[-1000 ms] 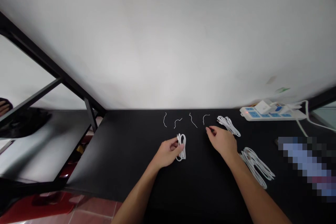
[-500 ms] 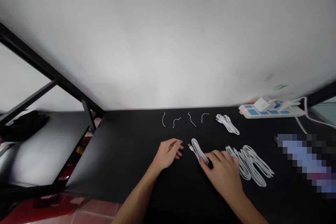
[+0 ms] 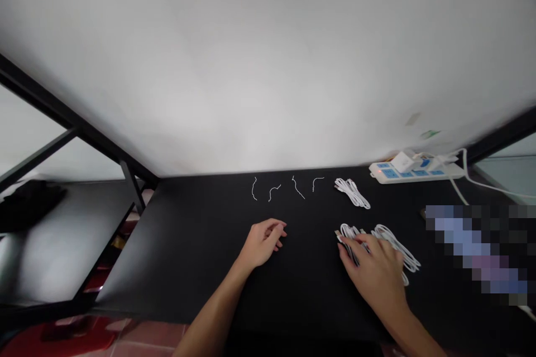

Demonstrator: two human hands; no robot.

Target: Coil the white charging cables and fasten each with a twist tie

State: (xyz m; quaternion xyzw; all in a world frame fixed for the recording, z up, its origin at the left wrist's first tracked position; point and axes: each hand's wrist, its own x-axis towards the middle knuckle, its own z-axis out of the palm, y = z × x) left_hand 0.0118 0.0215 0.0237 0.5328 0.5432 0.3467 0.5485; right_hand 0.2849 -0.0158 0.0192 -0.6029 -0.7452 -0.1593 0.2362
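Observation:
My right hand (image 3: 374, 273) is at a coiled white USB cable (image 3: 348, 250), thumb and fingers closed around it. Its metal plug sticks out past my fingertips on the left. More coiled white cables (image 3: 397, 245) lie right against it, partly covered by my hand. My left hand (image 3: 263, 241) rests on the black table, loosely curled with fingers a little apart and nothing in it. Behind the hands, several thin white twist ties (image 3: 274, 192) lie in a row. To their right is another coiled white cable (image 3: 352, 193).
A white power strip (image 3: 419, 173) with a plugged-in adapter (image 3: 404, 162) and cords stands at the back right. A blurred-out object (image 3: 473, 251) lies at the right. The black table (image 3: 188, 234) meets a pale wall (image 3: 251, 67); a black metal frame (image 3: 100, 148) borders the left.
My right hand has moved to the right with the coiled cable, bringing it up against the other coils. My left hand has stayed about in place. The view has shifted slightly.

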